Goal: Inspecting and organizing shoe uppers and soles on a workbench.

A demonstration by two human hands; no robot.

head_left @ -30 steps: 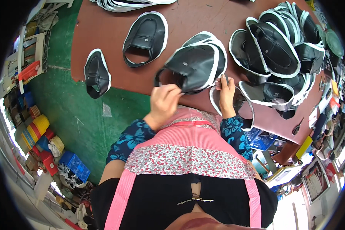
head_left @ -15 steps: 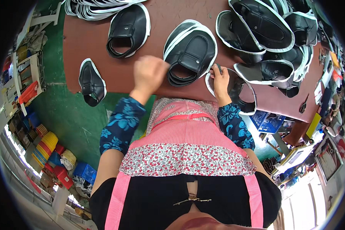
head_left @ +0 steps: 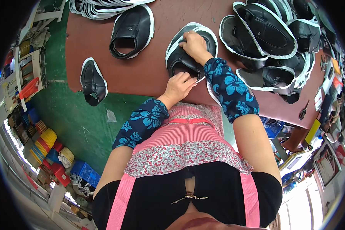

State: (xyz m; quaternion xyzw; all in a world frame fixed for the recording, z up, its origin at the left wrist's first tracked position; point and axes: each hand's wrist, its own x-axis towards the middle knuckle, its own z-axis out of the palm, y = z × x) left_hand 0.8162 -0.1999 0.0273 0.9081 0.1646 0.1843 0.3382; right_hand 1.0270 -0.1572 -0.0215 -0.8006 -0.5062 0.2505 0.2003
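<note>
In the middle of the table, a small stack of black leather shoe uppers (head_left: 183,57) with white zigzag edges lies toe away from me. My left hand (head_left: 179,87) is closed at the near rim of the top one, thumb and fingers pinched together at its heel collar. Over the vamp reaches my right hand (head_left: 195,44), its fingers bent down onto the upper's left side by the white edging. Anything inside the right fingers is hidden by the hand. Part of another white-edged upper (head_left: 212,93) shows beside my right sleeve.
A large pile of black uppers (head_left: 270,32) covers the table's right side. Another upper (head_left: 131,32) lies left of the stack, and a single one (head_left: 92,81) at the left edge. White-edged pieces (head_left: 103,9) are stacked at the back. Black-handled scissors (head_left: 303,111) lie near the right edge.
My right hand has moved from the right of the stack, where it held a small dark thing, up onto the top upper. My left hand has come down and right to its heel collar.
</note>
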